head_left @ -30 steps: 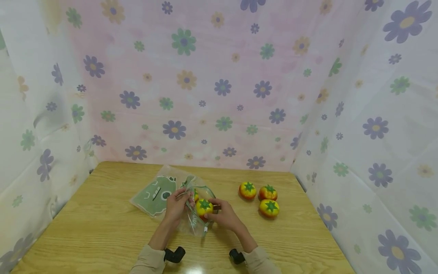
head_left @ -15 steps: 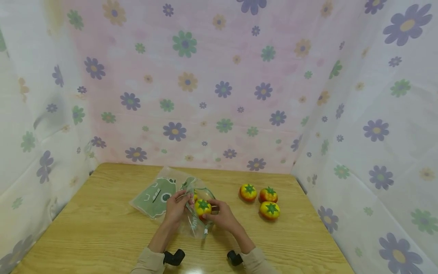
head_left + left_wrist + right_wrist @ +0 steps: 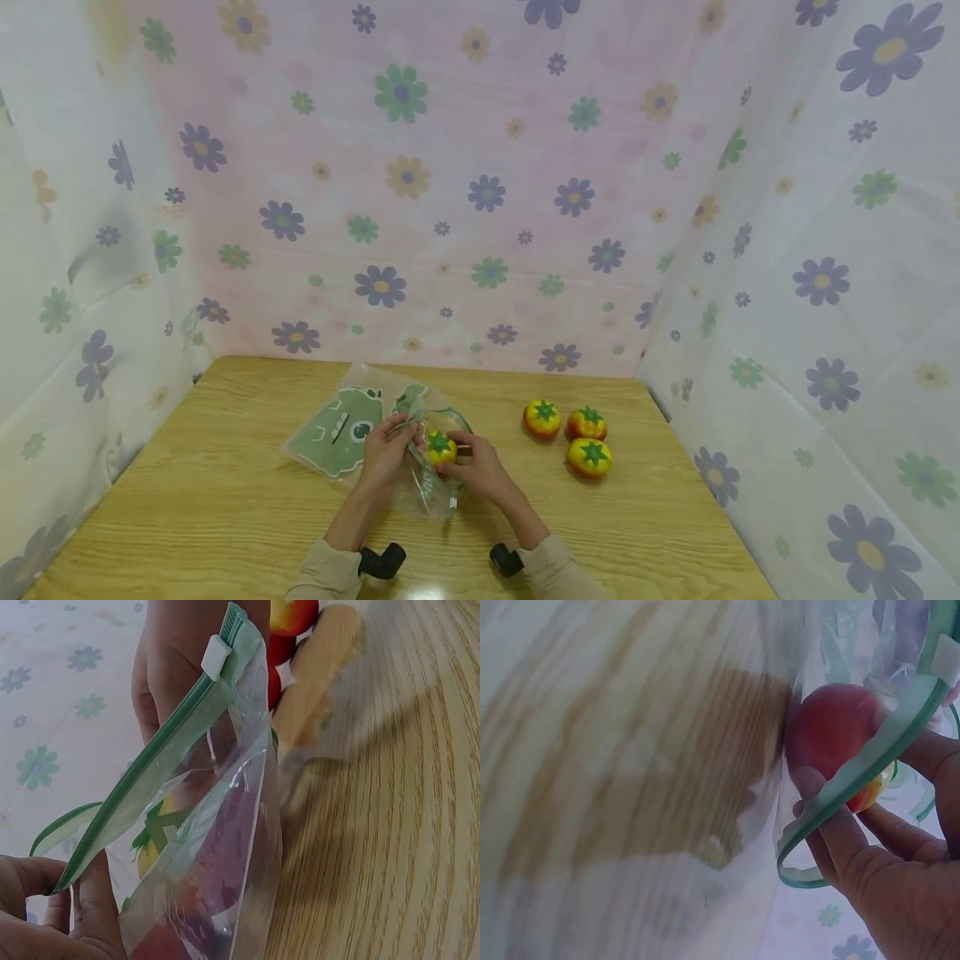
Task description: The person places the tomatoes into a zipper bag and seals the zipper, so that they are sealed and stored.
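Head view: left hand (image 3: 386, 454) pinches the bag (image 3: 337, 433) at its mouth; right hand (image 3: 483, 471) grips a fruit (image 3: 441, 447) just within it. Advised: spread mouth wide, release fruit deep.

White lettering (image 3: 427, 484) on clear zip bag (image 3: 339, 435), too small to read

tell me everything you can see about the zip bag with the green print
The bag is clear, shiny, plastic-looking film with a green cartoon face and pale lettering. A green zip strip with a white slider edges its open mouth. It lies on the wooden table, mouth end raised. The left hand pinches that edge; the right hand holds a red-and-yellow fruit in the mouth.
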A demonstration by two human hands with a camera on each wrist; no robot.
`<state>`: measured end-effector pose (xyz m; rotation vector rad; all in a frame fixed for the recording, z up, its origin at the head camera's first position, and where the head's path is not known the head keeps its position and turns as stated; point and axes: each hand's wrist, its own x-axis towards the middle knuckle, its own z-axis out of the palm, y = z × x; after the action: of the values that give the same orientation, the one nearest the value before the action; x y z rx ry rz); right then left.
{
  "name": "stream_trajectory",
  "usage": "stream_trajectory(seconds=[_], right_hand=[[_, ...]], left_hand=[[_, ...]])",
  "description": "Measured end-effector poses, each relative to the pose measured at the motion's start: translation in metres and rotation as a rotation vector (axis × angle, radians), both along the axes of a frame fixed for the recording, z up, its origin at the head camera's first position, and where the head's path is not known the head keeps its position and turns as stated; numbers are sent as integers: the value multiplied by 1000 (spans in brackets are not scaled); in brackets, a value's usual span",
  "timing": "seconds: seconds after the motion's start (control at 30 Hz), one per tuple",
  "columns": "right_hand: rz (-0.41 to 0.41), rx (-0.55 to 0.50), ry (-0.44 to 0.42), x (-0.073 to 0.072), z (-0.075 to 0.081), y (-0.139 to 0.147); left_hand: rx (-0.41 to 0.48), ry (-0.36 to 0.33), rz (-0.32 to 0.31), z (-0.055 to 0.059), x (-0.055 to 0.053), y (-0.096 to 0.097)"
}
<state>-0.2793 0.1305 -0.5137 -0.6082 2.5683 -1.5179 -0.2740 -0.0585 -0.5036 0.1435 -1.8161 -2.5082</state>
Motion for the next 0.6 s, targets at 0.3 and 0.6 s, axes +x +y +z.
stream_trajectory(seconds=[0.3, 0.6], right_hand=[[56, -38, -66, 3, 5, -3], [36, -58, -50, 2, 4, -9]], left_hand=[[-1, 13, -24, 4, 1, -1], [71, 13, -34, 4, -1, -1]])
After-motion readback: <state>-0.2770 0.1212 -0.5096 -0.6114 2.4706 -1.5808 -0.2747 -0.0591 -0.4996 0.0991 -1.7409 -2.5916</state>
